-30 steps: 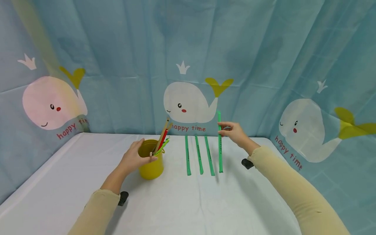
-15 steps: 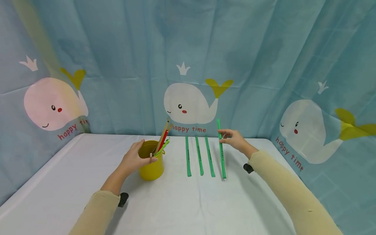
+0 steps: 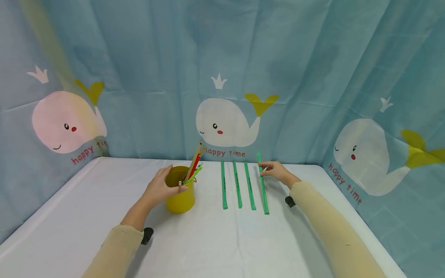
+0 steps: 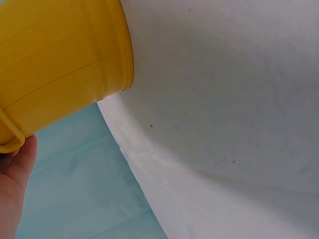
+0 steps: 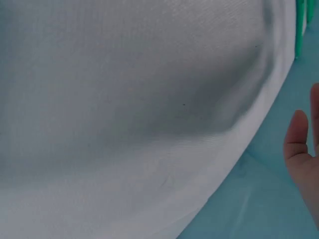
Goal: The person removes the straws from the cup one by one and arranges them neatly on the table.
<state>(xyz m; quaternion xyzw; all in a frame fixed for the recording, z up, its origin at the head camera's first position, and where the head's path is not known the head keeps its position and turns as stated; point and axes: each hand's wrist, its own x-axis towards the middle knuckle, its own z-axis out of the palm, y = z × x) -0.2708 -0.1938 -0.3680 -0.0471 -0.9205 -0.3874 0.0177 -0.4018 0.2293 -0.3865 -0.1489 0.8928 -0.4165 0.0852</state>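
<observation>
A small yellow bucket (image 3: 180, 201) stands on the white table, left of centre. My left hand (image 3: 160, 190) grips its rim, thumb in front and fingers behind. Pencils (image 3: 193, 164), a red one among them, and light green sticks lean out of the bucket to the right. My right hand (image 3: 276, 172) pinches a long green wrapped straw (image 3: 264, 193) near its far end. Its near end seems to meet the cloth. Left of it, three similar green straws (image 3: 249, 186) lie roughly parallel. The right wrist view shows only part of the right hand, with no straw visible in the fingers.
White cloth covers the table (image 3: 208, 247). A blue curtain (image 3: 156, 116) with printed whales stands along its back and sides. The dark wrist cameras (image 3: 147, 235) sit below each forearm, close to the cloth.
My right hand has lowered the fourth green straw toward the table, beside the other three. Its near end has come slightly closer to me. The left hand and bucket have stayed put.
</observation>
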